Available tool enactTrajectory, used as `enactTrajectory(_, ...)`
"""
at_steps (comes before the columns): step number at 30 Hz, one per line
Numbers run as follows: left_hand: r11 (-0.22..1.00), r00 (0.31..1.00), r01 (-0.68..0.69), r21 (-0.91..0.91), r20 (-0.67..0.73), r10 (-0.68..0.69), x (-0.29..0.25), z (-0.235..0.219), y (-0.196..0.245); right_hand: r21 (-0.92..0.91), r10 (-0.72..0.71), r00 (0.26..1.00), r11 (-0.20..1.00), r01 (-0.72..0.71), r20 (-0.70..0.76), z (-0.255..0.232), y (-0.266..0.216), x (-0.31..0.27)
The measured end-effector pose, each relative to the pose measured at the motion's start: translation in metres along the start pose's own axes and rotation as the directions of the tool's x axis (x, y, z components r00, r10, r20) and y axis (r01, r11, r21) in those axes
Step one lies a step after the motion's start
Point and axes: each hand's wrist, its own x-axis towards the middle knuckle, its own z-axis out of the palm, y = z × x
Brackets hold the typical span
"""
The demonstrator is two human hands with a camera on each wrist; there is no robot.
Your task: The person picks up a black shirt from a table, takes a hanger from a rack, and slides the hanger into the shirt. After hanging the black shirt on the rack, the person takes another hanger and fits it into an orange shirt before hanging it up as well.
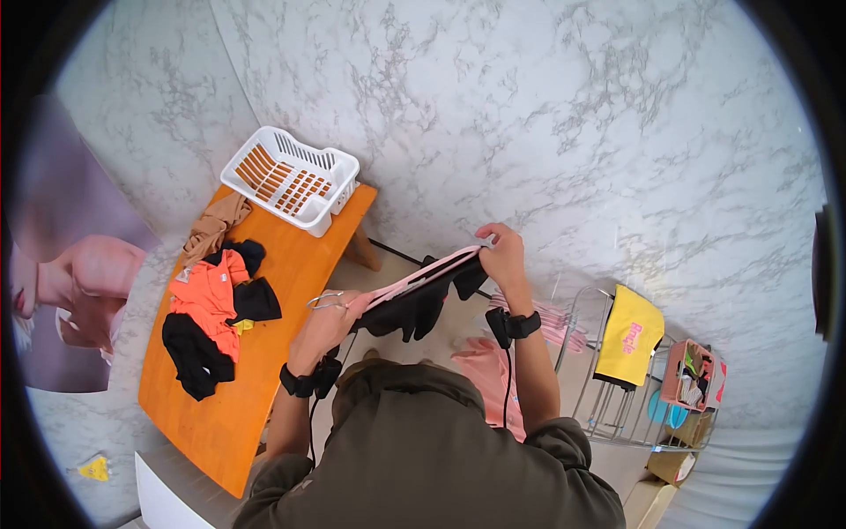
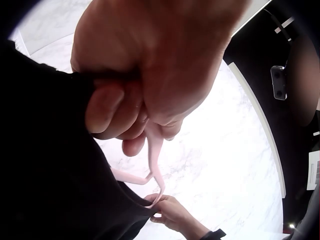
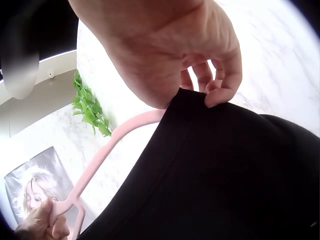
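Note:
A black garment (image 1: 401, 317) hangs from a pink hanger (image 1: 414, 275) stretched between both hands. My left hand (image 1: 328, 328) grips the hanger near its metal hook; in the left wrist view the curled fingers of that hand (image 2: 150, 65) close round the pink hanger (image 2: 155, 150) and the black cloth (image 2: 50, 150). My right hand (image 1: 504, 257) is at the hanger's other end. In the right wrist view, the right hand (image 3: 175, 55) pinches the edge of the black cloth (image 3: 215, 165) over the end of the pink hanger (image 3: 100, 155).
On the orange table (image 1: 300, 264) at left lie orange, black and brown clothes (image 1: 207, 304) and a white basket (image 1: 291, 181). A wire rack (image 1: 590, 397) at right holds a yellow cloth (image 1: 630, 339) and a pink basket (image 1: 692, 375). Pink hangers (image 1: 551, 324) and pink cloth (image 1: 489, 366) are low between.

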Motion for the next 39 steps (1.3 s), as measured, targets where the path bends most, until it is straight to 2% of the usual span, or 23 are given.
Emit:
enactTrajectory(1,1.000,1.000,0.002,0.001,0.006,-0.002,-0.001,0.000,0.003,0.001,0.006,1.000,1.000,-0.006,0.001,0.000,0.000,-0.003)
enactTrajectory(3,0.998,0.993,-0.051,0.024,0.105,0.048,-0.002,0.003,0.007,0.085,0.207,0.960,0.971,-0.226,0.189,-0.002,-0.004,-0.008)
enactTrajectory(4,0.999,0.993,-0.042,0.022,0.107,0.040,-0.002,0.005,0.005,0.084,0.210,0.958,0.970,-0.230,0.197,-0.004,-0.008,-0.010)
enactTrajectory(6,0.993,0.988,-0.115,0.038,0.103,0.110,0.005,0.006,0.002,0.144,0.178,0.961,0.967,-0.211,0.211,-0.003,-0.017,-0.009)
enactTrajectory(10,0.993,0.987,-0.087,0.075,0.141,0.075,0.021,0.006,0.001,0.195,0.098,0.950,0.967,-0.161,0.296,0.014,-0.035,-0.030)
enactTrajectory(13,0.986,0.974,-0.132,0.099,0.200,0.110,0.024,0.022,-0.008,0.307,0.056,0.935,0.936,-0.172,0.351,0.032,-0.052,-0.048)
enactTrajectory(15,0.968,0.966,-0.238,0.079,0.125,0.227,0.024,0.031,-0.013,0.312,0.000,0.925,0.941,-0.128,0.379,0.044,-0.059,-0.059)
enactTrajectory(16,0.968,0.965,-0.238,0.079,0.131,0.226,0.023,0.031,-0.015,0.313,-0.024,0.920,0.943,-0.108,0.391,0.046,-0.061,-0.064)
enactTrajectory(18,0.981,0.958,-0.183,0.070,0.238,0.161,0.024,0.030,-0.015,0.315,0.000,0.913,0.939,-0.141,0.407,0.044,-0.064,-0.069)
enactTrajectory(20,0.982,0.953,-0.177,0.069,0.263,0.153,0.025,0.030,-0.016,0.322,0.046,0.900,0.925,-0.202,0.433,0.042,-0.066,-0.069)
enactTrajectory(24,0.988,0.937,-0.137,0.066,0.334,0.108,0.026,0.034,-0.022,0.333,0.026,0.882,0.920,-0.205,0.471,0.037,-0.076,-0.068)
enactTrajectory(25,0.989,0.938,-0.131,0.066,0.333,0.102,0.025,0.038,-0.020,0.397,-0.008,0.877,0.894,-0.209,0.480,0.038,-0.081,-0.070)
enactTrajectory(26,0.987,0.939,-0.158,-0.022,0.307,0.157,0.025,0.042,-0.017,0.458,-0.044,0.873,0.863,-0.212,0.486,0.039,-0.086,-0.073)
enactTrajectory(27,0.976,0.938,-0.187,-0.109,0.274,0.210,0.025,0.043,-0.013,0.476,-0.073,0.866,0.856,-0.200,0.494,0.041,-0.092,-0.075)
enactTrajectory(28,0.977,0.941,-0.182,-0.109,0.271,0.205,0.025,0.039,-0.009,0.478,-0.076,0.864,0.855,-0.200,0.498,0.042,-0.091,-0.076)
enactTrajectory(30,0.992,0.950,-0.080,-0.102,0.295,0.107,0.026,0.029,-0.002,0.499,-0.081,0.858,0.840,-0.215,0.507,0.041,-0.087,-0.074)
enactTrajectory(32,0.996,0.950,-0.049,-0.074,0.304,0.069,0.021,0.027,-0.006,0.456,-0.096,0.836,0.868,-0.195,0.540,0.033,-0.080,-0.073)
enactTrajectory(34,0.999,0.954,-0.011,-0.047,0.298,0.024,0.018,0.028,-0.013,0.528,-0.138,0.829,0.824,-0.208,0.542,0.022,-0.081,-0.074)
enactTrajectory(35,0.986,0.954,-0.084,-0.144,0.273,0.121,0.019,0.032,-0.017,0.479,-0.194,0.850,0.874,-0.076,0.489,0.012,-0.084,-0.071)
enactTrajectory(36,0.959,0.948,-0.158,-0.233,0.237,0.214,0.019,0.033,-0.020,0.488,-0.210,0.840,0.870,-0.073,0.501,0.010,-0.080,-0.070)
enactTrajectory(38,0.964,0.951,-0.141,-0.227,0.239,0.195,0.019,0.030,-0.018,0.342,-0.308,0.890,0.920,0.190,0.336,0.009,-0.073,-0.069)
enactTrajectory(39,0.964,0.946,-0.138,-0.228,0.257,0.196,0.020,0.028,-0.017,0.325,-0.292,0.882,0.930,0.172,0.370,0.009,-0.069,-0.069)
